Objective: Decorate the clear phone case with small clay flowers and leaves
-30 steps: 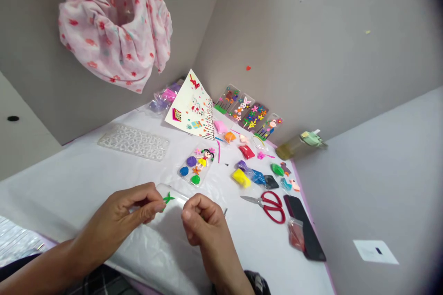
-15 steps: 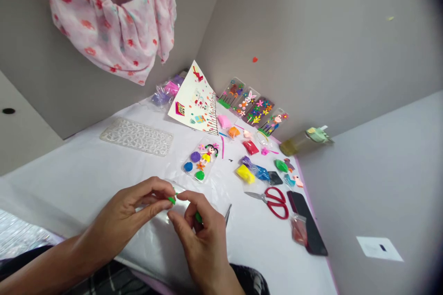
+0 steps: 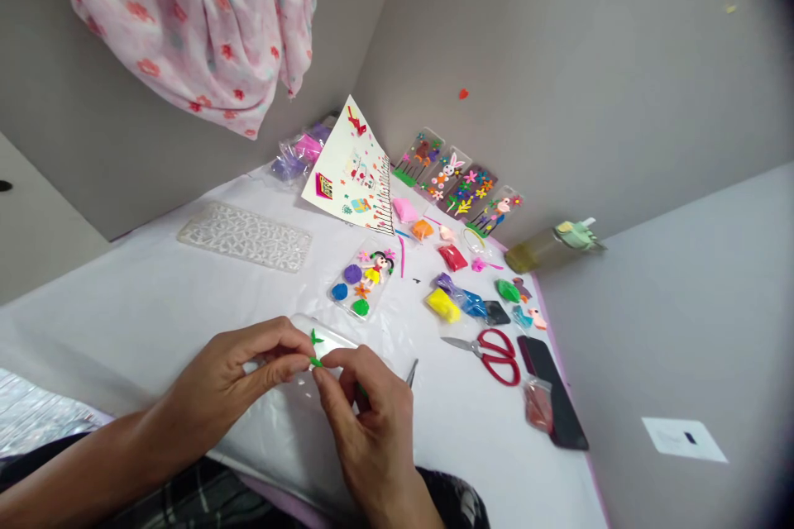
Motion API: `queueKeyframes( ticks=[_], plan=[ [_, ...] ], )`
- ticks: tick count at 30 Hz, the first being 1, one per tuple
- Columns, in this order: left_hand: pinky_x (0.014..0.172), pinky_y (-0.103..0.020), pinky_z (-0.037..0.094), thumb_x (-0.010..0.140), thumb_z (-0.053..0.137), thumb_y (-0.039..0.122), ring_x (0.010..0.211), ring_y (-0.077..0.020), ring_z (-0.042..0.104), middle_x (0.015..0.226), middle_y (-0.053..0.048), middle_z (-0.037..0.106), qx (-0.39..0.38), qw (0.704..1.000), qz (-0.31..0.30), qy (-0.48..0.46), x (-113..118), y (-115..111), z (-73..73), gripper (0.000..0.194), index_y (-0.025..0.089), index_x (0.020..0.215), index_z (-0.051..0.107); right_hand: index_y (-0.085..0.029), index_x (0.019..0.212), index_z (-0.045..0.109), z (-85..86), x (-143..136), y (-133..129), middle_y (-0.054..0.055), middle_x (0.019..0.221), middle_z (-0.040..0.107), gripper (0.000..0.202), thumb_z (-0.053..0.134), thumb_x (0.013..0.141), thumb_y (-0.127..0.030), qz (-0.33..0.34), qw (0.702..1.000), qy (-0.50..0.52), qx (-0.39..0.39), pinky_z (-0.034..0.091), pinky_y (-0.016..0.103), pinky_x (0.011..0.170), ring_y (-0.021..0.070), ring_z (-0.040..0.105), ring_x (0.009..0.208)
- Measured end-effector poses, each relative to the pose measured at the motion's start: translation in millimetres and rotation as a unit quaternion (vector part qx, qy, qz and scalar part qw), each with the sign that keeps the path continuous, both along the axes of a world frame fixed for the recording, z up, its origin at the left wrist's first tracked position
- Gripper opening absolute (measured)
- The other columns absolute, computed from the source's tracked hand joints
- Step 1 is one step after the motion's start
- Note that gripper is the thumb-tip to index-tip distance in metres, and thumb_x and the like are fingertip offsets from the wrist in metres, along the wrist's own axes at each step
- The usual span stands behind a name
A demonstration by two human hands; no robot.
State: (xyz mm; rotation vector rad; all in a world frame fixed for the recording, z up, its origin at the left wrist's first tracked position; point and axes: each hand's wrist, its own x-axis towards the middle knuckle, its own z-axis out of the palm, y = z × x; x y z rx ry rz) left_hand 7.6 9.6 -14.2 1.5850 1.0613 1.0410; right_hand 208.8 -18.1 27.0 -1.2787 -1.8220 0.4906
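My left hand (image 3: 227,372) is closed in a pinch on one end of a small green piece of modelling clay (image 3: 316,362). Thumb and forefinger of my right hand (image 3: 375,421) meet at the piece's other end. More green clay (image 3: 361,390) shows within the curled fingers of that hand. Beneath both hands lies a clear phone case (image 3: 338,339), partly hidden by them, with small green leaf-shaped bits (image 3: 316,336) on it. Just beyond is a decorated clear case (image 3: 348,292) bearing a clay doll (image 3: 377,269) and purple, blue and green clay lumps.
Right of my hands lie tweezers (image 3: 413,372), red-handled scissors (image 3: 496,357), a black phone (image 3: 567,413) and several clay packets, one yellow (image 3: 442,306). A textured clear case (image 3: 245,238) is at left. Decorated cases (image 3: 450,173) and a bottle (image 3: 527,252) stand along the wall.
My right fingertips have come in closer to my left, meeting at the green clay piece. The green leaf-shaped bits on the case show more clearly. The view has shifted slightly.
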Motion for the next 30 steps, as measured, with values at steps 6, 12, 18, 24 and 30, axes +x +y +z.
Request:
queueKeyframes(
  ticks=[6, 12, 18, 24, 30],
  plan=[
    [0.069, -0.017, 0.055, 0.104, 0.072, 0.043, 0.076, -0.0145, 0.074, 0.085, 0.008, 0.078, 0.082, 0.990, 0.090, 0.072, -15, 11, 4.0, 0.015, 0.032, 0.096, 0.079, -0.020, 0.095, 0.080, -10.9, 8, 5, -0.002, 0.069, 0.073, 0.023, 0.062, 0.109, -0.023, -0.050, 0.995, -0.078, 0.024, 0.042, 0.024, 0.049, 0.0120, 0.058, 0.049],
    [0.065, -0.018, 0.053, 0.108, 0.069, 0.036, 0.095, -0.0158, 0.075, 0.102, 0.005, 0.076, 0.123, 0.986, 0.042, 0.102, -20, 13, -11.6, 0.011, 0.037, 0.107, 0.080, -0.020, 0.098, 0.079, -28.4, 7, 6, 0.002, 0.075, 0.077, 0.033, 0.052, 0.117, -0.026, -0.037, 0.984, -0.165, 0.054, 0.051, 0.026, 0.059, 0.0163, 0.070, 0.059],
    [0.087, -0.023, 0.055, 0.113, 0.065, 0.045, 0.099, -0.0178, 0.074, 0.107, 0.003, 0.074, 0.132, 0.983, 0.043, 0.124, -18, 11, -22.2, 0.018, 0.035, 0.112, 0.081, -0.022, 0.096, 0.077, -35.4, 5, 7, 0.002, 0.074, 0.077, 0.036, 0.050, 0.118, -0.025, -0.040, 0.974, -0.211, 0.076, 0.050, 0.027, 0.061, 0.0184, 0.075, 0.065],
    [0.091, -0.025, 0.053, 0.114, 0.064, 0.044, 0.101, -0.0182, 0.072, 0.108, 0.003, 0.073, 0.141, 0.981, 0.033, 0.129, -19, 13, -22.7, 0.018, 0.034, 0.112, 0.080, -0.023, 0.093, 0.075, -35.3, 4, 7, 0.001, 0.075, 0.077, 0.037, 0.049, 0.119, -0.022, -0.041, 0.969, -0.229, 0.087, 0.048, 0.029, 0.059, 0.0185, 0.074, 0.065],
    [0.091, -0.027, 0.055, 0.113, 0.063, 0.046, 0.101, -0.0209, 0.072, 0.107, 0.000, 0.074, 0.112, 0.983, 0.038, 0.142, -18, 10, -18.9, 0.024, 0.032, 0.109, 0.081, -0.023, 0.092, 0.074, -36.1, 4, 6, 0.001, 0.075, 0.076, 0.032, 0.054, 0.117, -0.021, -0.033, 0.969, -0.237, 0.065, 0.045, 0.029, 0.060, 0.0193, 0.074, 0.067]
  ],
)
